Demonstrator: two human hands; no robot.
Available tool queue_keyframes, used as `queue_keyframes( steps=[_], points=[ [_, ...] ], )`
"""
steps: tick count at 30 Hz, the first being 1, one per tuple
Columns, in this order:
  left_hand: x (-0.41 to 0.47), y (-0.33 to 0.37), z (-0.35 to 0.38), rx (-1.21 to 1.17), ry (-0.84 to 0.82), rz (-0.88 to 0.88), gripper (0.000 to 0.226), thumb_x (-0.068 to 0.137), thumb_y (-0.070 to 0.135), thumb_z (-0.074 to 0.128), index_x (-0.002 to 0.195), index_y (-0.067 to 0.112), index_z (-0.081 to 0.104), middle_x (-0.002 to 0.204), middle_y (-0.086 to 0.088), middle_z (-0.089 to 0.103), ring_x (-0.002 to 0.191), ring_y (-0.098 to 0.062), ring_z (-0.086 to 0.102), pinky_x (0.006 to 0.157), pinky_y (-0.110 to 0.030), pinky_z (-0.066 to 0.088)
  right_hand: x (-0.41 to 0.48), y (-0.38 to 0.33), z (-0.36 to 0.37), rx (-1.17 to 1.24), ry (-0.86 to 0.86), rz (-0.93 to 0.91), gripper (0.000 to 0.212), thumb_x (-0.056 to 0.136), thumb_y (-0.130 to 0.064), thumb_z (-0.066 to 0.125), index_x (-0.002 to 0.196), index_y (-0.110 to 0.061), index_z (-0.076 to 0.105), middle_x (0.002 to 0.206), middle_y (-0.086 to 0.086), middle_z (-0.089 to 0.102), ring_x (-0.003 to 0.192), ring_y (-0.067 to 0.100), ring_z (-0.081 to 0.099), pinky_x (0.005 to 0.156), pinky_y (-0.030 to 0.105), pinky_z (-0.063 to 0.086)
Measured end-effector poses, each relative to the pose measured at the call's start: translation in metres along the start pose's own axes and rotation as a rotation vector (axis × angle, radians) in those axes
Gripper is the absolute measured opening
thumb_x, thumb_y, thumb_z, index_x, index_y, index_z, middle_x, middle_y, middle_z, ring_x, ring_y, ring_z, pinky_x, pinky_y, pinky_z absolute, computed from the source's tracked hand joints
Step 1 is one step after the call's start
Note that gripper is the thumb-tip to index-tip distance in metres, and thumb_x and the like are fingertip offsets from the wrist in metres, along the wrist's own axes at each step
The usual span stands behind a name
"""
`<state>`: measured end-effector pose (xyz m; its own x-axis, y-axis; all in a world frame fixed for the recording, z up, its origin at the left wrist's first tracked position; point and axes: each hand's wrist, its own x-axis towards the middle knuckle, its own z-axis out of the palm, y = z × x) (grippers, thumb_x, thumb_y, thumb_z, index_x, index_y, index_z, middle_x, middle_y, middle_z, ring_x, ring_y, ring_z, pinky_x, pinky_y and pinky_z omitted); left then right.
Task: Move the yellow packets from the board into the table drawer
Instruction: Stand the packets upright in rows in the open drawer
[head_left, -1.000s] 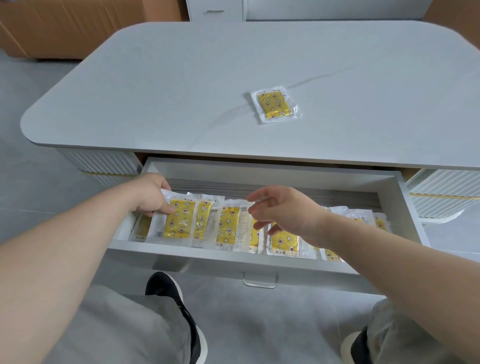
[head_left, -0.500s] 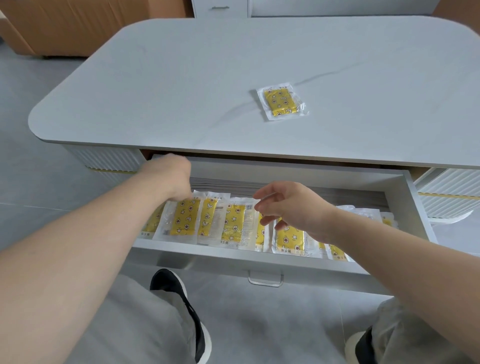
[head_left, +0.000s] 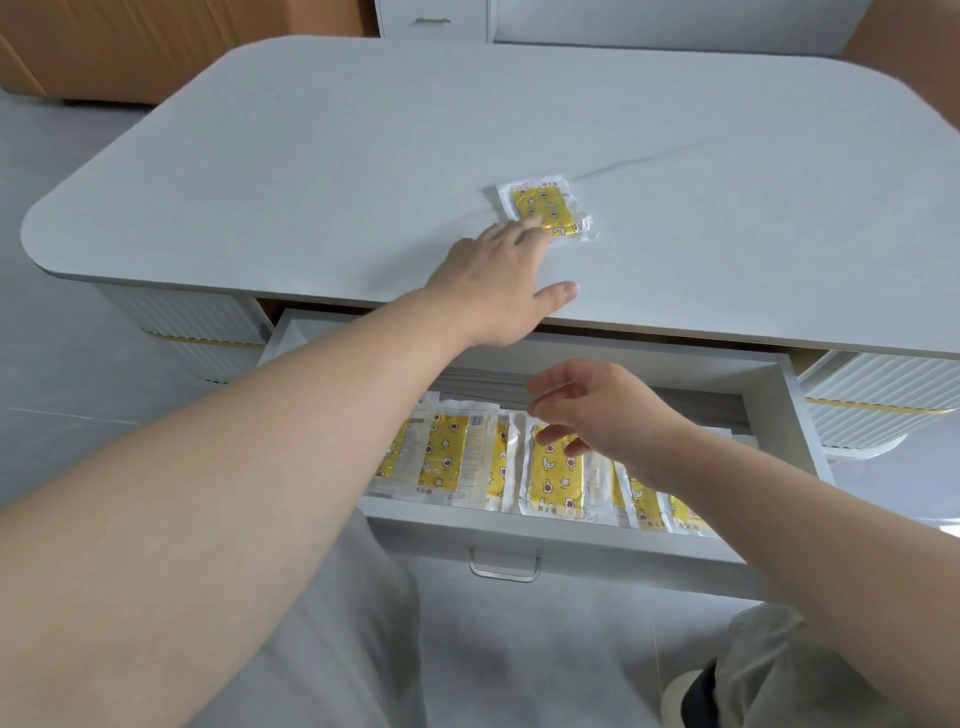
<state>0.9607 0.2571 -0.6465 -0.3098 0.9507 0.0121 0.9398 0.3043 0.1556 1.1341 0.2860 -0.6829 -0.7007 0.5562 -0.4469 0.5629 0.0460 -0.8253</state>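
- Our left hand (head_left: 498, 280) was down in the drawer (head_left: 519, 538) half a second ago. Now it reaches flat over the table (head_left: 311, 156), fingers straight, tips touching the near edge of the packet (head_left: 545, 208). It grips nothing.
- Our right hand (head_left: 602, 410) still hovers over the drawer, fingers loosely bent, holding nothing.
- The packet lies on the table where it lay before: a yellow patterned square in crinkled clear wrap.
- The stored packets (head_left: 447, 457) overlap in a glossy row inside the drawer.
- The table is smooth, pale grey and round-cornered; the white drawer has a thin metal handle (head_left: 504, 569).
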Motion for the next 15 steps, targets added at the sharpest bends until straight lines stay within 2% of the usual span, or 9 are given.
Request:
queue_keyframes(
  steps=[1,3,5,7,8,12,15],
  points=[
    [0.006,0.001,0.004,-0.002,-0.020,-0.010,0.075,0.101,0.062,0.034,0.158,0.016,0.023,0.169,-0.004,0.012,0.155,-0.021,0.013,0.121,-0.044,0.024,-0.001,0.001,-0.002,-0.002,0.011,0.007,0.018,0.095,-0.010,0.063,0.105,-0.025,0.068,0.102,-0.001,0.073,0.081,0.016,0.075,0.070,0.031,0.059],
    [0.013,-0.001,0.013,0.003,-0.058,-0.026,0.078,0.100,0.065,0.029,0.159,0.014,0.020,0.168,-0.007,0.013,0.155,-0.022,0.012,0.123,-0.045,0.019,-0.003,0.003,-0.007,-0.007,0.030,0.019,0.018,0.096,-0.009,0.062,0.105,-0.023,0.068,0.102,-0.001,0.073,0.081,0.017,0.075,0.067,0.031,0.059],
    [0.012,-0.002,0.016,0.067,-0.014,-0.008,0.073,0.101,0.063,0.030,0.153,0.012,0.034,0.159,-0.011,0.037,0.147,-0.028,0.032,0.119,-0.044,0.026,-0.004,0.004,-0.012,-0.005,0.047,0.030,0.018,0.096,-0.009,0.062,0.106,-0.022,0.068,0.103,-0.001,0.072,0.080,0.017,0.075,0.062,0.027,0.057],
    [0.006,-0.002,0.013,0.150,0.144,-0.001,0.062,0.102,0.059,0.032,0.138,0.011,0.050,0.133,-0.011,0.060,0.123,-0.031,0.054,0.105,-0.043,0.038,-0.004,0.004,-0.015,0.000,0.063,0.034,0.019,0.096,-0.008,0.061,0.106,-0.022,0.068,0.103,0.000,0.072,0.079,0.017,0.075,0.062,0.027,0.056],
    [0.003,-0.003,0.010,0.184,0.206,-0.017,0.059,0.103,0.057,0.031,0.134,0.011,0.053,0.123,-0.010,0.064,0.115,-0.032,0.058,0.099,-0.043,0.040,-0.004,0.004,-0.016,0.004,0.068,0.036,0.018,0.096,-0.008,0.061,0.106,-0.022,0.068,0.102,0.001,0.072,0.078,0.017,0.075,0.063,0.027,0.056],
    [-0.010,-0.013,0.005,0.250,0.160,-0.095,0.057,0.104,0.055,0.030,0.125,0.014,0.064,0.110,-0.014,0.060,0.108,-0.035,0.054,0.093,-0.044,0.040,-0.003,0.002,-0.014,0.008,0.064,0.039,0.018,0.096,-0.008,0.061,0.104,-0.023,0.068,0.102,0.002,0.072,0.079,0.016,0.075,0.064,0.027,0.057],
    [-0.019,-0.022,0.002,0.191,0.228,-0.105,0.048,0.103,0.051,0.040,0.101,0.012,0.067,0.110,-0.011,0.056,0.104,-0.032,0.053,0.087,-0.043,0.043,-0.003,0.000,-0.010,-0.036,0.051,0.022,0.018,0.096,-0.009,0.061,0.105,-0.024,0.067,0.101,0.000,0.073,0.076,0.013,0.075,0.065,0.027,0.058]
  ],
)
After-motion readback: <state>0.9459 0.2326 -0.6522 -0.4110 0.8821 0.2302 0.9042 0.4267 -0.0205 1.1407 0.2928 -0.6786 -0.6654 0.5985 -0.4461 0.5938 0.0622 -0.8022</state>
